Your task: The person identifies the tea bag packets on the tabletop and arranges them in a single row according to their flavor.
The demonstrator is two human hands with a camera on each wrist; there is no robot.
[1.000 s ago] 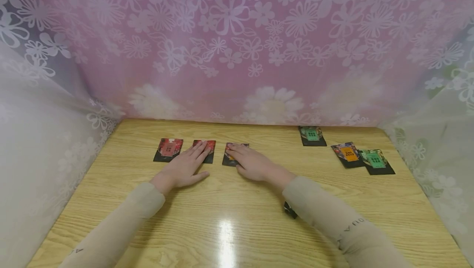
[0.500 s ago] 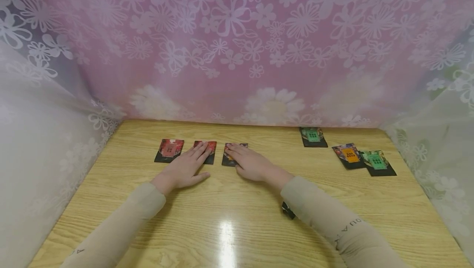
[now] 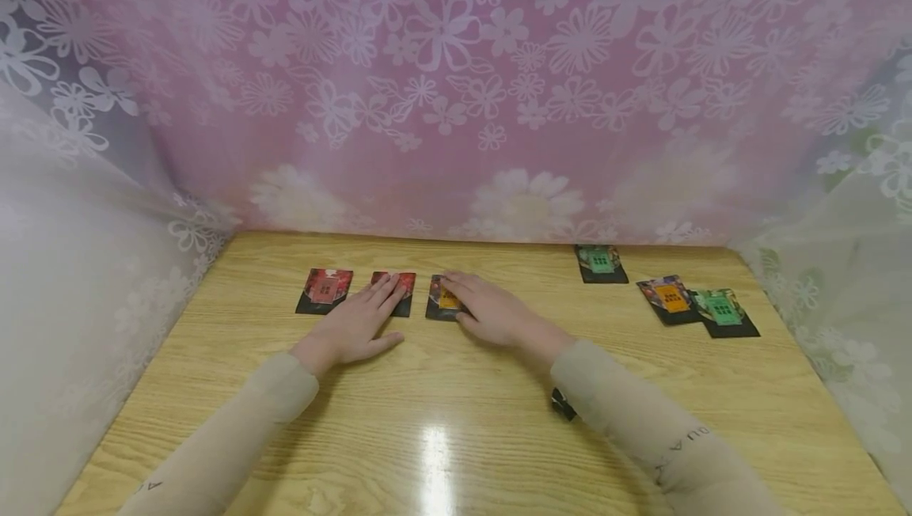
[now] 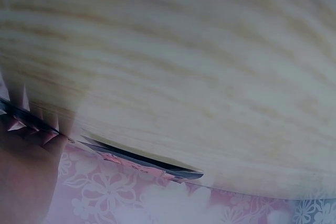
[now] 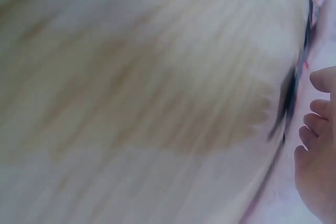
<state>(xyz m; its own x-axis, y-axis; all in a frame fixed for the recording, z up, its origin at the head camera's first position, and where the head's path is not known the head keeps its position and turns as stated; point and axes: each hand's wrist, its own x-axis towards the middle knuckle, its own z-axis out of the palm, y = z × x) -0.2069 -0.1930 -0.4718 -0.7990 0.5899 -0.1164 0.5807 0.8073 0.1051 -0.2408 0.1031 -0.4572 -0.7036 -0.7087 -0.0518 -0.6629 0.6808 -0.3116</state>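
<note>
Overhead, two bare hands reach forward across a wooden table (image 3: 427, 389); an orange-labelled packet (image 3: 443, 302) lies below and slightly to the left of the right fingers, its right part hidden by the right hand (image 3: 492, 316); that hand is nearer to it, while the left hand (image 3: 351, 328) is a little way off to its left. Seen at this slant, the packet's longer side seems to run from the near edge of the table toward the far one. The right hand's fingers lie close together, gently bent, gripping nothing; from the right wrist they look just clear of the packet, though blur leaves contact uncertain. The left hand lies flat, fingers nearly straight and slightly parted, thumb spread wide; its fingertips rest on a red packet (image 3: 404, 302) just beside the orange-labelled one. Further left is another red packet (image 3: 324, 291); together the three make a row, with gaps between. Well apart to the right lie a green packet (image 3: 602, 263) near the hanging cloth (image 3: 499, 104), and an overlapping pair; a small black thing (image 3: 563, 404) shows beside the right sleeve (image 3: 627, 409).
</note>
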